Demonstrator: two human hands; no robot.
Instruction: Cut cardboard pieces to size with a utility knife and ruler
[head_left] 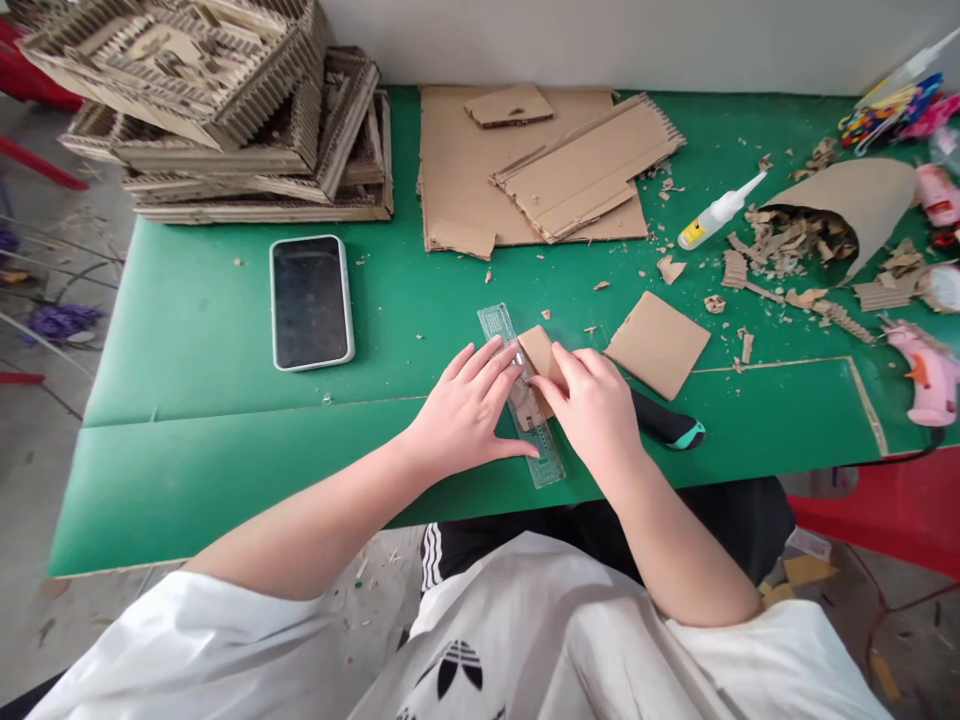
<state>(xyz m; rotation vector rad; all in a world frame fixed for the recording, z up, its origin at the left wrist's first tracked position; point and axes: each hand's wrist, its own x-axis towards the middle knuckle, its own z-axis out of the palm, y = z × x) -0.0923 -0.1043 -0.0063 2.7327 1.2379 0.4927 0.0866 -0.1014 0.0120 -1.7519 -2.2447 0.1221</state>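
My left hand [466, 412] lies spread over a clear plastic ruler [550, 466], with its fingertips on the upper part and its thumb across the lower part. Partly under the ruler is a small cardboard piece [537, 350]. My right hand [598, 408] grips that piece at its right side, thumb and fingers close to the ruler's edge. Just beside the right hand is a black and teal tool handle [670, 421]; its other end is hidden by the hand. A square cardboard piece [658, 345] rests on the table to the upper right.
Stacked corrugated cardboard frames [225, 150] stand at the back left, behind a phone [311, 302]. Cardboard sheets [454, 170] lie at the back. On the right are a glue bottle [720, 212], a cardboard tube [874, 205] with scraps, and a pink glue gun [930, 375].
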